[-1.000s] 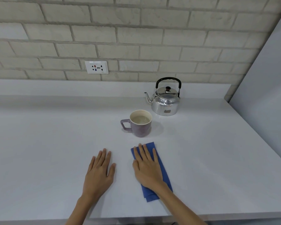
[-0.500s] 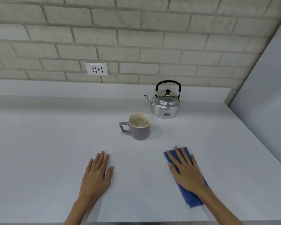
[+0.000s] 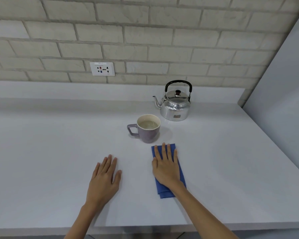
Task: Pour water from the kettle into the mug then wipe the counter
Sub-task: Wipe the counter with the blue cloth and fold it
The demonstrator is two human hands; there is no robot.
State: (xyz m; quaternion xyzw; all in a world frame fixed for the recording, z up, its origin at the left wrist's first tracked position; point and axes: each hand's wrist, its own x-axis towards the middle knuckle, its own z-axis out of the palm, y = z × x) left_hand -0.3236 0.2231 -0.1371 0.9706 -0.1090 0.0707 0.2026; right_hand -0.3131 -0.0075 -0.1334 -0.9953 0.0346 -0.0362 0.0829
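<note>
both of our hands lie flat with fingers spread: our right hand (image 3: 166, 167) presses the folded blue cloth (image 3: 169, 171) against the counter (image 3: 59, 152), pinching nothing, and our left hand (image 3: 104, 178) rests bare on the surface beside it. half a second ago the cloth was out to the right; it has swept back toward the middle, its top edge now just below the mug (image 3: 148, 128), so we judge the wiping strokes well under way. the mug already holds water, and the kettle (image 3: 176, 105) stands upright behind it, apart, so pouring looks finished. the next stroke should stay clear of the mug.
</note>
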